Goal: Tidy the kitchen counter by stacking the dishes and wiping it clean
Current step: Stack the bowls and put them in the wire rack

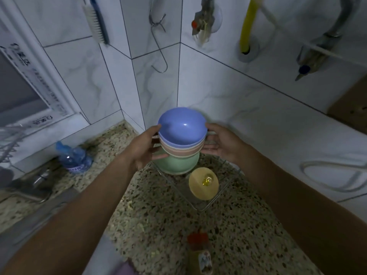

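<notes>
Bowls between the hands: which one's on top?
The blue bowl. It is the only one whose inside shows. The pinkish bowls nest under it, and the green bowl is at the bottom.

Light: dim, bluish cast hanging over everything | Glare: small highlight glinting on the blue bowl (181, 129) | Blur: near red-capped bottle (201, 255) smearing out of focus | Edges: tile lines (258, 80) bowing outward
</notes>
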Demonstrator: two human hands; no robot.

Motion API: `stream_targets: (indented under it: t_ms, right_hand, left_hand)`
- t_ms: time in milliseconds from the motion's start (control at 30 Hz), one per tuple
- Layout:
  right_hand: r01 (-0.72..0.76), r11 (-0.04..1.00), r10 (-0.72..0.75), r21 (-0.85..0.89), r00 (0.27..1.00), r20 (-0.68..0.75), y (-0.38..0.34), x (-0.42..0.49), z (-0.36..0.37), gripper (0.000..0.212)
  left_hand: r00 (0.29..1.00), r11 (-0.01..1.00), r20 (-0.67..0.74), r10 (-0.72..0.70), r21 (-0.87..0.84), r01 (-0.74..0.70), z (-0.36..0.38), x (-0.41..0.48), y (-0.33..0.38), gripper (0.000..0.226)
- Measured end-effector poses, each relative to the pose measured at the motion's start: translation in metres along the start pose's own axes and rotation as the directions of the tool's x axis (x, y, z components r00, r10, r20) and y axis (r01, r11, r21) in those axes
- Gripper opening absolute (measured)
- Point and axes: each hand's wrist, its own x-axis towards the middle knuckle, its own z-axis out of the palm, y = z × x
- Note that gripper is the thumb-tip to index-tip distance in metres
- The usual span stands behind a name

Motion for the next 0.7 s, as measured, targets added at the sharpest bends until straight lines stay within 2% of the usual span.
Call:
stream_targets:
  t_ms: [67, 133, 267, 367, 700]
  right_hand:
    - [-0.025, 1.000, 0.025, -0.018, 1.000, 0.004, 0.008, 0.017, -0.001, 0.044]
    - [-0.035, 0.999, 0.035, 0.012, 0.999, -0.002, 0.013, 0.031, -0.001, 0.043]
    - [-0.086, 0.989, 0.089, 0.120, 0.996, -0.026, 0.026, 0.052, -0.004, 0.061]
    - [-0.111, 0.983, 0.116, 0.144, 0.993, -0.026, 0.038, 0.067, -0.003, 0.066]
    - [-0.113, 0.960, 0.114, 0.257, 0.993, 0.008, 0.061, 0.087, 0.000, 0.060]
  left_hand:
    - [0.999, 0.999, -0.024, -0.035, 0.006, 0.035, -0.003, 0.012, -0.007, 0.031]
    - [0.997, 0.998, -0.040, -0.066, 0.014, 0.067, -0.005, 0.025, -0.008, 0.039]
    - [0.988, 0.989, -0.059, -0.146, -0.031, 0.144, -0.008, 0.048, -0.009, 0.067]
    - [0.980, 0.979, -0.052, -0.193, -0.072, 0.189, -0.012, 0.065, -0.012, 0.084]
    - [0.967, 0.962, -0.032, -0.252, -0.118, 0.247, -0.023, 0.088, -0.023, 0.103]
